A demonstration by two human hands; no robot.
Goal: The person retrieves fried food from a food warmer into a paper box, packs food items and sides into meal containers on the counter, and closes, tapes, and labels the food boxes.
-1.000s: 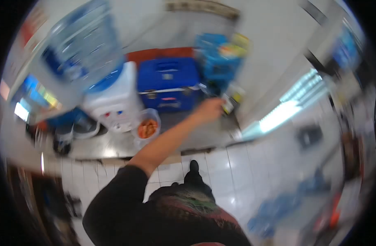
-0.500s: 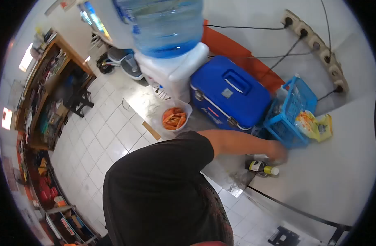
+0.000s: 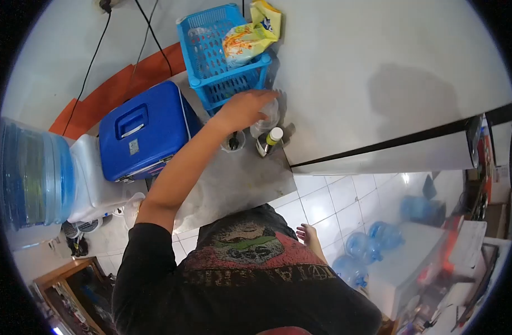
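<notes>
My left hand (image 3: 247, 109) reaches over the grey counter (image 3: 228, 178), its fingers and thumb at the rim of a clear plastic cup (image 3: 270, 118). Just below the cup stands a small dark bottle (image 3: 265, 146) with a pale cap. Another clear cup (image 3: 233, 142) with something dark inside is left of the bottle. Behind my left hand is a blue plastic basket (image 3: 208, 56), with a yellow packet (image 3: 247, 42) on its edge. My right hand (image 3: 307, 233) hangs low beside my body, holding nothing, its fingers apart.
A blue cooler box (image 3: 141, 131) sits left of my forearm, beside a water dispenser (image 3: 91, 178) with a large bottle (image 3: 35, 176). A white panel edge (image 3: 390, 163) borders the counter on the right. Several empty water bottles (image 3: 363, 247) lie at the lower right.
The view has turned toward the right, putting the cooler and dispenser further left. My left hand has moved from near the dark bottle to the clear cup. My right hand has come into view.
</notes>
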